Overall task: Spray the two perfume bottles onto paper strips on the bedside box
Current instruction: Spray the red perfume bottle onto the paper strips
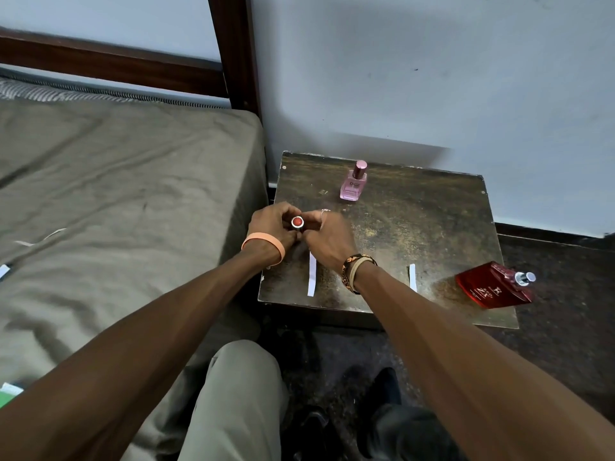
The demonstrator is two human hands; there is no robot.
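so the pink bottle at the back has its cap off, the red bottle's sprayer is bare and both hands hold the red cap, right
Not quite. In the head view the pink bottle has its cap on. The rest holds: the red bottle shows a bare sprayer, and the left hand and right hand both hold the red cap.

Pale wall [432, 61]; dark wood bedframe [233, 51]; olive-sheeted bed [116, 181]; dark floor [565, 327].

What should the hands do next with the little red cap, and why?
Probably set the red cap down on the box: both the left hand and right hand pinch it, so neither is free, while the red bottle lies with its nozzle bare, ready to lift towards a paper strip.
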